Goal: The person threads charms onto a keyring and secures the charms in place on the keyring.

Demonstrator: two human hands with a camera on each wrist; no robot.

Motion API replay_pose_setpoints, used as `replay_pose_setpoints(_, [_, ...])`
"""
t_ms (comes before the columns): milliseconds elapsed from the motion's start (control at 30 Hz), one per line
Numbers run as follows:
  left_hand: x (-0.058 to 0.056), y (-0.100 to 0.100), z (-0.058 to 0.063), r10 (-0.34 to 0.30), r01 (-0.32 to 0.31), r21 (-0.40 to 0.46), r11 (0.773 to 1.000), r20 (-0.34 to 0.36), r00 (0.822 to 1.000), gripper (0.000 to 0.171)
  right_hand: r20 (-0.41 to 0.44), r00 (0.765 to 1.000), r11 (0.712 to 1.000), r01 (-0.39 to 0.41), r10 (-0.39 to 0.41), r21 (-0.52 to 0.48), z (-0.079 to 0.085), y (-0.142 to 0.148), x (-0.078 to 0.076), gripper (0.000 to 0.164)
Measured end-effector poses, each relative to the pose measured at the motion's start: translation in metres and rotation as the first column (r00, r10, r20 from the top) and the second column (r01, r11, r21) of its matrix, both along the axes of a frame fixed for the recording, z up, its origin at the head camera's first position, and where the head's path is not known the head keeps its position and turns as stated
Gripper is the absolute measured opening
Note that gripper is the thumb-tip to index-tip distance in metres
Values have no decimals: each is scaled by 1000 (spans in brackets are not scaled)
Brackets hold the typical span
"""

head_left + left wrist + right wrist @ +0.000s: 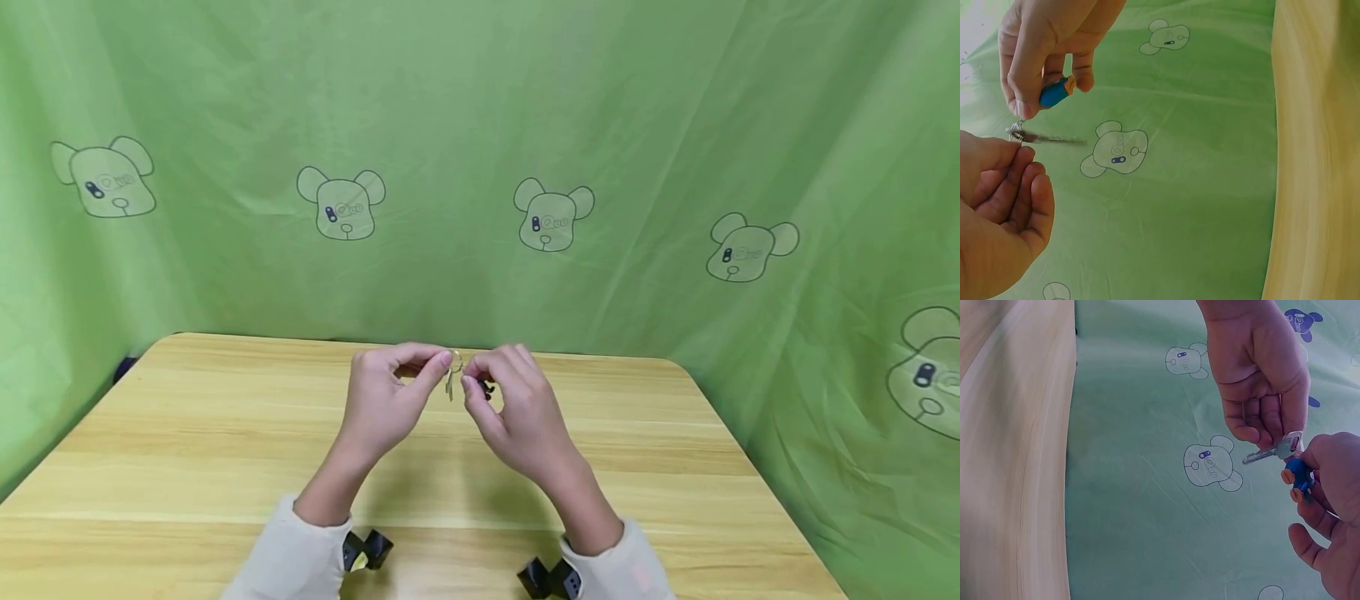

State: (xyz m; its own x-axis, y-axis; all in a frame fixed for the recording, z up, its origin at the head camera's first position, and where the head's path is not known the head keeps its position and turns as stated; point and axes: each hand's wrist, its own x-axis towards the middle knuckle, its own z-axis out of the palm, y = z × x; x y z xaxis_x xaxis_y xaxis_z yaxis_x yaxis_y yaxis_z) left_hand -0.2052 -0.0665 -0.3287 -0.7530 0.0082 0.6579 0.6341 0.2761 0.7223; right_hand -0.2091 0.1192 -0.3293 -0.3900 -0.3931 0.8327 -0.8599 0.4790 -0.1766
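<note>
Above the table both hands meet at a metal key ring [457, 360]. My left hand [384, 404] pinches the ring between thumb and index finger. A silver key [1272, 451] hangs from it, its blade pointing down toward the table. My right hand [517, 408] is close beside, thumb and forefinger pinching the keychain where a small blue figure charm [1299, 474] with orange parts is attached. In the head view the charm looks dark and sits mostly behind the right fingers. The exact joint between ring and charm is covered by fingertips.
A light wooden table [420, 500] with rounded far corners lies under the hands. Green curtain [450, 100] with printed bear heads surrounds it at the back and sides. Black wrist devices [367, 550] sit at both cream sleeves [288, 554].
</note>
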Motion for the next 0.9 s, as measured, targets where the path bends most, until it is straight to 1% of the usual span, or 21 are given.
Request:
replay_pose_setpoints(167, [2, 3, -1, 18, -20, 61, 998, 22, 1000, 11, -7, 1000, 999, -26, 25, -35, -1, -3, 0, 5])
replay_pose_setpoints(333, [3, 6, -3, 18, -24, 136, 990, 39, 999, 10, 0, 998, 993, -59, 59, -102, -5, -7, -1, 6])
replay_pose_setpoints(433, [2, 9, -4, 8, -18, 181, 983, 54, 998, 10, 23, 997, 987, -70, 74, -147, -8, -9, -2, 8])
replay_pose_setpoints(567, [1, 12, -6, -13, -8, 230, 973, 87, 996, 10, 67, 995, 981, -61, 74, -182, -11, -10, -2, 10])
replay_pose_setpoints(700, [0, 13, -10, -21, -10, 256, 967, 121, 992, 11, 100, 992, 981, -55, 75, -187, -12, -10, -3, 9])
replay_pose_setpoints(900, [-3, 14, -15, -20, -30, 270, 962, 181, 983, 10, 156, 984, 981, -53, 83, -185, -13, -9, -4, 8])
